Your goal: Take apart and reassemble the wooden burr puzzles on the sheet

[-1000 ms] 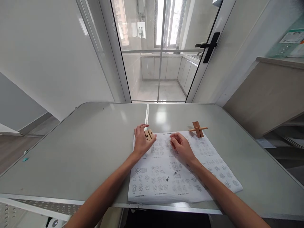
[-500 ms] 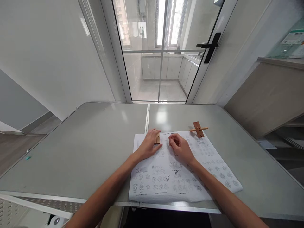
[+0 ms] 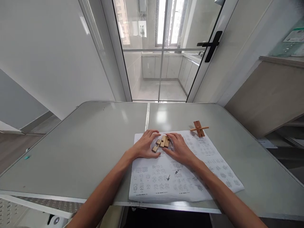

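Several small notched wooden puzzle blocks (image 3: 162, 141) lie loosely together on a large white printed sheet (image 3: 152, 186). My left hand (image 3: 146, 144) curves around their left side, fingers spread and thumb apart, with nothing in its grasp. On the other side, my right hand (image 3: 178, 146) is also open, its fingertips and thumb at the blocks' right edge. Whether those fingertips press on the rightmost block is hard to see. Beyond the right hand, a crossed wooden piece (image 3: 199, 129) made of a flat brown plate and a thin stick stands at the sheet's upper right edge.
The grey folding table (image 3: 71, 152) has a seam down its middle. Behind it is a glass door with a black handle (image 3: 212, 46). A wooden shelf unit (image 3: 266, 91) stands at the right. A small teal bit (image 3: 27, 157) lies near the left edge.
My right hand has gone from closed to open. Several blocks now show between my hands, where one showed beside my left hand before. The crossed piece stays put.
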Tool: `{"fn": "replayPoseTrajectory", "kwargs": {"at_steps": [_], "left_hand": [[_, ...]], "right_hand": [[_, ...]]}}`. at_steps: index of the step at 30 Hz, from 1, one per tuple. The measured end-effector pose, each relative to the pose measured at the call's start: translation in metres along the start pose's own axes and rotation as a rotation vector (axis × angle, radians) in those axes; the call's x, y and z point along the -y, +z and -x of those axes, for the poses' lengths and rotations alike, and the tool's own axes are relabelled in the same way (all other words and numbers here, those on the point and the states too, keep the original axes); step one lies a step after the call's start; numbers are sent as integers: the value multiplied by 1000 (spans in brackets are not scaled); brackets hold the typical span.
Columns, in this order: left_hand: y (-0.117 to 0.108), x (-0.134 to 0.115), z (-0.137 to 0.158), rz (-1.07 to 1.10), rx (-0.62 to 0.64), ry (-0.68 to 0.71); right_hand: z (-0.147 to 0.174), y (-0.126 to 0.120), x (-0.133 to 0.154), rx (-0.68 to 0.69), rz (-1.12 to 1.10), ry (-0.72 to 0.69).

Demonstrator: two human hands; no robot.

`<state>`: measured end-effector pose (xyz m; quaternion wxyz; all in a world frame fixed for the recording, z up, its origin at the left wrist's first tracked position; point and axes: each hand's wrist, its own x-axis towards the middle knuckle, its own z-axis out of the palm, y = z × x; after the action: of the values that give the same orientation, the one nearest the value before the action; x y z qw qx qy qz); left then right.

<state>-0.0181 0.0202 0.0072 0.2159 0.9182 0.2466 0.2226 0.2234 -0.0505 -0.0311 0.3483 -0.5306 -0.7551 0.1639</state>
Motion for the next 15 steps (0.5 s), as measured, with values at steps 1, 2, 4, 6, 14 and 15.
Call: {"fn": "replayPoseTrajectory", "kwargs": {"at_steps": [1, 2, 4, 6, 14, 15], "left_hand": [[-1, 2, 1, -13, -6, -17], [-3, 5, 2, -23, -16, -36], [-5, 11, 3, -36, -39, -69], [-7, 17, 4, -49, -56, -92], [-7, 22, 0, 39, -183, -128], [-7, 20, -1, 78, -200, -145]], "right_hand": [[0, 0, -2, -6, -1, 12], [0, -1, -4, -15, -6, 27], [0, -2, -6, -46, -26, 62], [0, -3, -8, -87, -69, 98], [-8, -12, -4, -195, -561, 252], [-8, -14, -2, -172, -646, 287]]}}
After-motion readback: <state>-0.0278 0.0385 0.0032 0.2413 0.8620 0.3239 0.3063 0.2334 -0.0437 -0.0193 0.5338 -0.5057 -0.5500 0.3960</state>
